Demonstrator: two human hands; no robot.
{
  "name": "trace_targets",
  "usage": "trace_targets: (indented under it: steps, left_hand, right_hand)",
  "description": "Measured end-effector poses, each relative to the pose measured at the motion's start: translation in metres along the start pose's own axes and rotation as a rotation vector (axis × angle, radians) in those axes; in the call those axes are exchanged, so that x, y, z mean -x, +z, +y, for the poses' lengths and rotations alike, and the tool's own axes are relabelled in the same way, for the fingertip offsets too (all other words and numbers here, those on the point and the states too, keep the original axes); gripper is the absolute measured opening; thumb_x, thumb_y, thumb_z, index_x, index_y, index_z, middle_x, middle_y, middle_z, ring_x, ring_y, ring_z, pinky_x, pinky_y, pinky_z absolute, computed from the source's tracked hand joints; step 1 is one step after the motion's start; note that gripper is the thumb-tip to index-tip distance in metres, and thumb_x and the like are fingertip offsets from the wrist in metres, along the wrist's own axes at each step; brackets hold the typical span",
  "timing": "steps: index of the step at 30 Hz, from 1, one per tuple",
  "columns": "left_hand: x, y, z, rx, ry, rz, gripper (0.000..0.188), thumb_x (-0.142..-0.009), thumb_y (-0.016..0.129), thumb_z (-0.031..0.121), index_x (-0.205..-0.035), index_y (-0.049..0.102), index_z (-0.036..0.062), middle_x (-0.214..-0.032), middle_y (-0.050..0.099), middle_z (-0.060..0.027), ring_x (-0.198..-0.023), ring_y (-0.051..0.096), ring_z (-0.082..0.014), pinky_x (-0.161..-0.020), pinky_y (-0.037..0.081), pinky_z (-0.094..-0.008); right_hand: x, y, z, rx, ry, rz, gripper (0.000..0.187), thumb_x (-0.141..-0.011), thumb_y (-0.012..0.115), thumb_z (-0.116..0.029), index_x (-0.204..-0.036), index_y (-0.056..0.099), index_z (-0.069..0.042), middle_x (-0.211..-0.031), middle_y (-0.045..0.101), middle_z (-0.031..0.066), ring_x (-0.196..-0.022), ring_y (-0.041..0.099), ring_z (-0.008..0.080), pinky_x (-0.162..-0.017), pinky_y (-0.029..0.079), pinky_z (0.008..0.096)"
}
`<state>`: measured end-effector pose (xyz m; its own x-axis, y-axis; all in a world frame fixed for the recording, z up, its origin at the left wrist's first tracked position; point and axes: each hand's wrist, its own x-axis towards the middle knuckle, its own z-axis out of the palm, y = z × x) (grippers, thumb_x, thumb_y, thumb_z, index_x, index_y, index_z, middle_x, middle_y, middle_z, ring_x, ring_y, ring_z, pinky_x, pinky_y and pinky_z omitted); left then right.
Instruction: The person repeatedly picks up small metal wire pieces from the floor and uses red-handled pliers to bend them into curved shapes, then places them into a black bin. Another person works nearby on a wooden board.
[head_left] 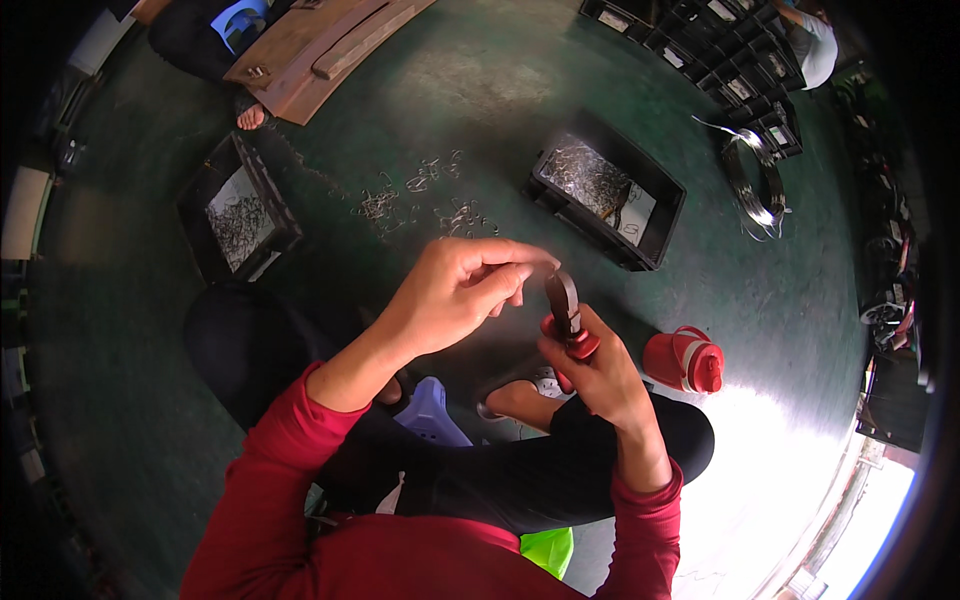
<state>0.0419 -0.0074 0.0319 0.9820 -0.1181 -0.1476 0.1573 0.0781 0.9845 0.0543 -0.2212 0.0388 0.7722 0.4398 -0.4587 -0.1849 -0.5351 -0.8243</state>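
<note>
My right hand (603, 378) is wrapped round the red handles of a pair of pliers (564, 303), whose dark jaws point up and away from me. My left hand (452, 298) is closed in a pinch, thumb and index fingertip beside the jaws' tip. Whatever sits between those fingertips is too small to make out. Beyond my hands, bent wire pieces (378, 207) lie scattered on the green floor. A black crate (612, 240) at the far right holds a heap of wire pieces and a white sheet. Another black crate (270, 190) at the left holds similar pieces.
A red jug (672, 358) stands right of my knee. A wire coil (752, 180) lies by stacked black crates (720, 50), with a person (818, 50) behind. Wooden boards (320, 55) are at the far left, near another person's foot (251, 117). A bluish stool (430, 415) stands between my legs.
</note>
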Motion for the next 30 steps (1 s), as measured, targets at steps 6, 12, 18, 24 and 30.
trace_targets:
  steps: [6,12,18,24,30]
  left_hand:
    - [-0.002,-0.009,0.003,-0.146,-0.001,-0.082,0.024,-0.095,0.054,0.006,-0.113,0.07,0.0056,-0.068,0.06,-0.0005,-0.059,0.049,-0.0042,-0.054,0.041,-0.0206]
    - [0.001,-0.009,-0.001,-0.213,0.051,-0.147,0.028,-0.095,0.05,0.004,-0.114,0.07,0.0077,-0.065,0.056,0.0012,-0.058,0.048,-0.0042,-0.054,0.04,-0.0217]
    - [0.0,0.0,-0.013,-0.267,0.17,-0.132,0.029,-0.093,0.049,0.004,-0.112,0.07,0.0069,-0.062,0.055,-0.0008,-0.058,0.051,-0.0059,-0.055,0.042,-0.0232]
    - [0.006,0.013,-0.017,-0.188,0.147,-0.062,0.027,-0.093,0.049,0.004,-0.11,0.07,0.0044,-0.062,0.055,-0.0016,-0.059,0.052,-0.0064,-0.056,0.043,-0.0228]
    - [0.011,0.019,-0.016,-0.136,0.116,-0.017,0.027,-0.095,0.048,0.004,-0.112,0.069,0.0026,-0.062,0.055,-0.0011,-0.06,0.051,-0.0043,-0.054,0.04,-0.0214]
  right_hand:
    - [0.0,0.001,0.005,0.061,-0.085,-0.009,0.023,-0.088,0.068,-0.014,-0.102,0.057,0.0,-0.079,0.057,0.0025,-0.07,0.051,0.009,-0.067,0.044,0.0262]
    - [0.002,-0.003,0.008,0.118,-0.1,-0.023,0.021,-0.086,0.068,-0.013,-0.097,0.059,0.001,-0.077,0.061,0.0054,-0.072,0.054,0.0109,-0.071,0.046,0.0279]
    - [-0.001,0.001,0.02,0.136,-0.146,0.073,0.022,-0.082,0.072,-0.015,-0.085,0.057,0.001,-0.064,0.058,0.015,-0.054,0.053,0.0255,-0.058,0.045,0.0342]
    - [-0.002,0.007,0.028,0.131,-0.116,0.152,0.024,-0.081,0.073,-0.017,-0.084,0.056,0.0,-0.063,0.057,0.0141,-0.053,0.05,0.024,-0.057,0.044,0.0339]
    - [-0.002,0.01,0.024,0.167,-0.121,0.196,0.022,-0.081,0.073,-0.016,-0.085,0.057,-0.001,-0.064,0.06,0.014,-0.055,0.057,0.0249,-0.057,0.046,0.034]
